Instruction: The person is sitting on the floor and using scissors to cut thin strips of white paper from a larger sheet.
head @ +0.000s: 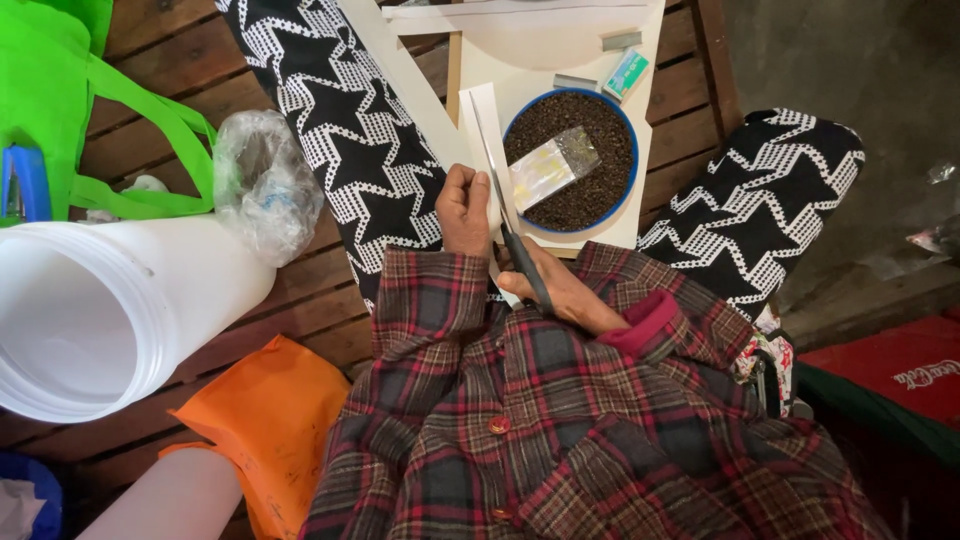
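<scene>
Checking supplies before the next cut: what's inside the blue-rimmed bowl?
The blue-rimmed bowl is full of dark granules, with a small clear packet lying on top. Whatever lies beneath the granules is covered.

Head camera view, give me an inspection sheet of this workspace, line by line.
Surface: wooden slat floor, white board on the lap.
Job's things: white paper strip, scissors, blue bowl of dark grains with a clear packet.
Clutter: white bucket, green bag, orange bag, crumpled plastic bag.
Grips: left hand holds the strip; right hand holds the scissors.
Cables: nothing seen.
Surroundings: red crate at right.
</scene>
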